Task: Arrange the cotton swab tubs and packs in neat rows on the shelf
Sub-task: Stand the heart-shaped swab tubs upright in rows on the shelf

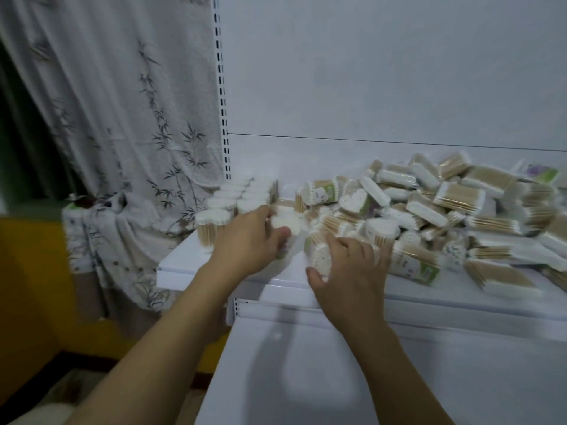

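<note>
left hand [245, 240] holds a tub [287, 222] left of the pile [429, 204] | right hand [349, 274] holds a second tub [322, 260] by the pile | tubs look light, smooth: grip the sides

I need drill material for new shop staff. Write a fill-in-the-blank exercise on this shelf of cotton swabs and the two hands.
1. The neat rows of tubs stand at the ____ end of the shelf.
2. The loose pile lies to the ____ of those rows.
3. The left hand and the right hand each grip one ____.
4. The shelf is coloured ____.
Missing words: left; right; tub; white.
</note>
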`<state>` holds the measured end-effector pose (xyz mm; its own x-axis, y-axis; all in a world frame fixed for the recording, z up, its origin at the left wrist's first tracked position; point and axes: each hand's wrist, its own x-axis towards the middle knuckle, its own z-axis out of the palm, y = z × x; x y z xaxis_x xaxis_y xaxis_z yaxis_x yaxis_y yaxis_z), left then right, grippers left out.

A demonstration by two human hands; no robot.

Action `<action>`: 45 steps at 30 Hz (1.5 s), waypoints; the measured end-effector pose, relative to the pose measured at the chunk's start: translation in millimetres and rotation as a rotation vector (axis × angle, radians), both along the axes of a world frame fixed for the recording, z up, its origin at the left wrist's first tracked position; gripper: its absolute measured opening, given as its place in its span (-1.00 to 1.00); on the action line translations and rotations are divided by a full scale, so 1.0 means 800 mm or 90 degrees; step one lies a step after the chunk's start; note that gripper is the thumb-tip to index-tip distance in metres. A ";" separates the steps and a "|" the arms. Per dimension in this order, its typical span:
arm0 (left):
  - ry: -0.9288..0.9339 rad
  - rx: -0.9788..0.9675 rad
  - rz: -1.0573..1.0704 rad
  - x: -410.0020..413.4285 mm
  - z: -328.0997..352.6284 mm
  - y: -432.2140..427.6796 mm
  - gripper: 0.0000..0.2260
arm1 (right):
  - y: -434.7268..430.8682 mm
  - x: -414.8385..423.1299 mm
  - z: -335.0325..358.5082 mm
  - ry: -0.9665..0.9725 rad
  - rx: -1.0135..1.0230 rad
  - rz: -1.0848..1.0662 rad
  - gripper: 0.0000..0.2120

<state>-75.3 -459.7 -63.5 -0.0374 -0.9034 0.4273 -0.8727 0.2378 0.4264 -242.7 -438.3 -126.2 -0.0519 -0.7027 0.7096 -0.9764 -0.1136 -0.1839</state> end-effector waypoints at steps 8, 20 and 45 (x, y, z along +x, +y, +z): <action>-0.176 -0.072 0.005 0.001 -0.006 0.002 -0.58 | -0.017 0.019 -0.005 0.037 -0.062 0.081 -0.41; -0.283 -0.078 0.085 -0.006 0.006 -0.031 -0.50 | -0.059 0.028 -0.006 0.024 -0.016 0.144 -0.45; -0.436 0.262 -0.017 -0.060 0.049 -0.101 -0.48 | -0.056 0.024 -0.013 -0.040 -0.006 0.126 -0.46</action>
